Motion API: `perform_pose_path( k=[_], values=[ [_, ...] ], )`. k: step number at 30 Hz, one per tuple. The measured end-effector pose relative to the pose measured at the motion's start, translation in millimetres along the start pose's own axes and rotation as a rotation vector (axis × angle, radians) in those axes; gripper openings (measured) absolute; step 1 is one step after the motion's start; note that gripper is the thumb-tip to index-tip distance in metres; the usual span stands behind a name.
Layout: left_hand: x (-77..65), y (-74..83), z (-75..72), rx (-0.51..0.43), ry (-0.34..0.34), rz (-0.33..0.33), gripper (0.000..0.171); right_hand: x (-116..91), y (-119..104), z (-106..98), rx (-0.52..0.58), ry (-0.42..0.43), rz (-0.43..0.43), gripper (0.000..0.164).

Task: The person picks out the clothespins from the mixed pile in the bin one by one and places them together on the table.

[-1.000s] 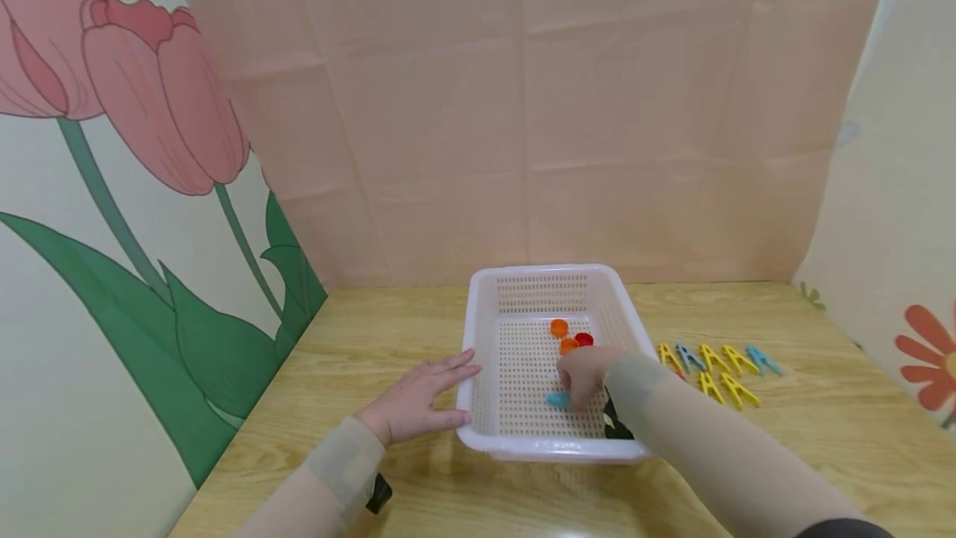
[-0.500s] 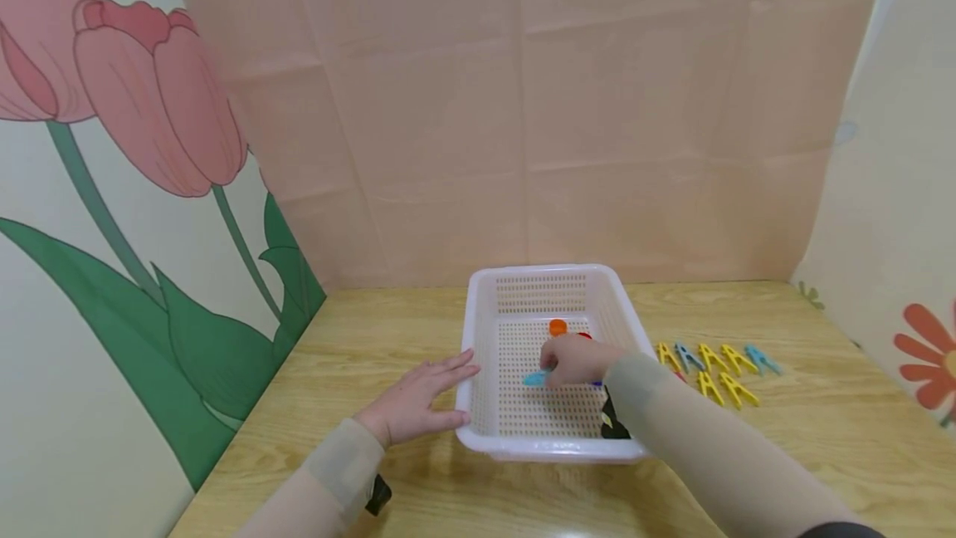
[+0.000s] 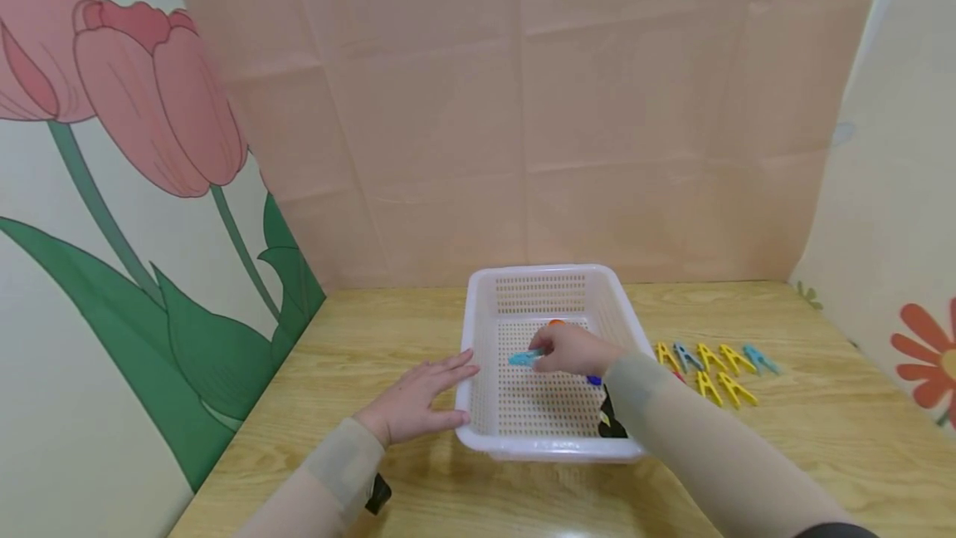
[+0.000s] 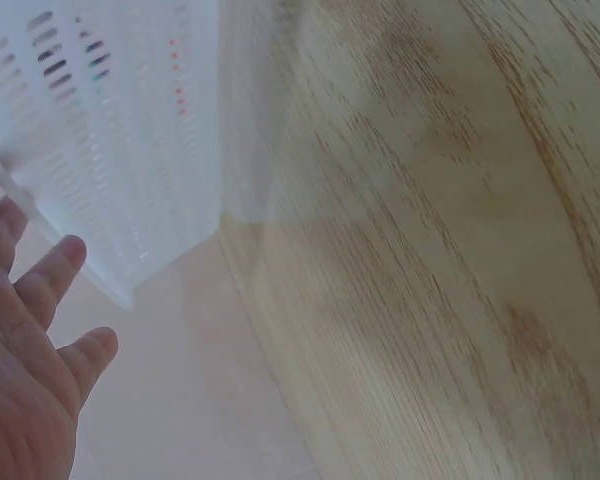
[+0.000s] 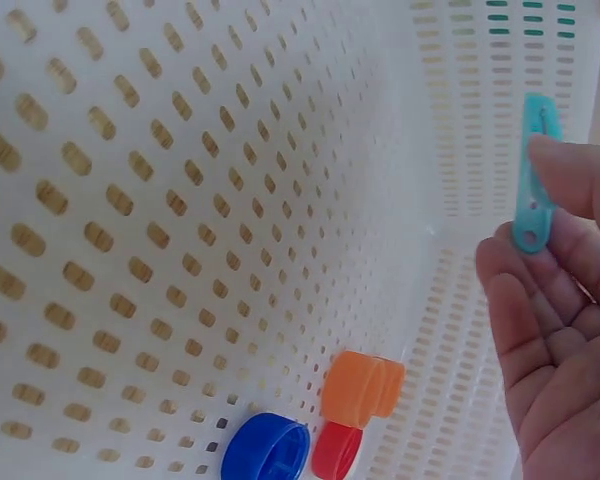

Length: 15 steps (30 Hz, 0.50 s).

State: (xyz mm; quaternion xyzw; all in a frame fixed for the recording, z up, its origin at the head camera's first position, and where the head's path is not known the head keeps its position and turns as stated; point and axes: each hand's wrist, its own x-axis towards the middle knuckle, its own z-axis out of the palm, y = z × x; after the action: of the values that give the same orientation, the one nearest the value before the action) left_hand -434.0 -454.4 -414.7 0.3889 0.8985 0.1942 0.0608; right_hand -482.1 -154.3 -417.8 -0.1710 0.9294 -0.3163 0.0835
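Note:
A light-blue clothespin point(image 5: 536, 180) is pinched between the thumb and fingers of my right hand point(image 3: 571, 351), inside the white plastic basket point(image 3: 553, 448). My left hand point(image 3: 414, 401) touches the basket's left rim with its fingers spread and fairly straight; in the left wrist view the fingertips point(image 4: 65, 255) lie by the rim. On the basket floor, the right wrist view shows orange caps point(image 5: 352, 388), a red cap point(image 5: 337, 450) and a blue cap point(image 5: 265, 450) close together. In the head view my right hand and arm hide most of these caps.
Several yellow clothespins point(image 3: 708, 387) and blue ones point(image 3: 760, 358) lie on the wooden table point(image 3: 388, 322) right of the basket. A red piece point(image 3: 678, 375) shows partly beside my right forearm. A peach-coloured sheet point(image 3: 523, 148) hangs behind the basket.
My right hand has moved leftward and farther from me, carrying the light-blue clothespin with it. The blue cap now shows beneath the wrist. My left hand has stayed at the rim.

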Motion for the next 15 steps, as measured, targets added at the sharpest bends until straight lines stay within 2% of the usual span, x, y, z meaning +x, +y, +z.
perform_pose_path(
  k=[5,9,15],
  values=[
    [0.5,0.5,-0.6,-0.001,-0.005,-0.003,0.070,-0.1,-2.5,-3.3,0.081,0.043,-0.017,0.017],
    [1.0,-0.2,-0.4,-0.002,-0.005,0.000,0.070,1.1,-2.6,-5.0,0.088,0.087,-0.063,0.022],
    [0.7,-1.1,0.5,0.007,-0.002,0.004,0.070,2.2,-5.7,-8.7,0.117,0.101,-0.022,0.027]
  ],
)
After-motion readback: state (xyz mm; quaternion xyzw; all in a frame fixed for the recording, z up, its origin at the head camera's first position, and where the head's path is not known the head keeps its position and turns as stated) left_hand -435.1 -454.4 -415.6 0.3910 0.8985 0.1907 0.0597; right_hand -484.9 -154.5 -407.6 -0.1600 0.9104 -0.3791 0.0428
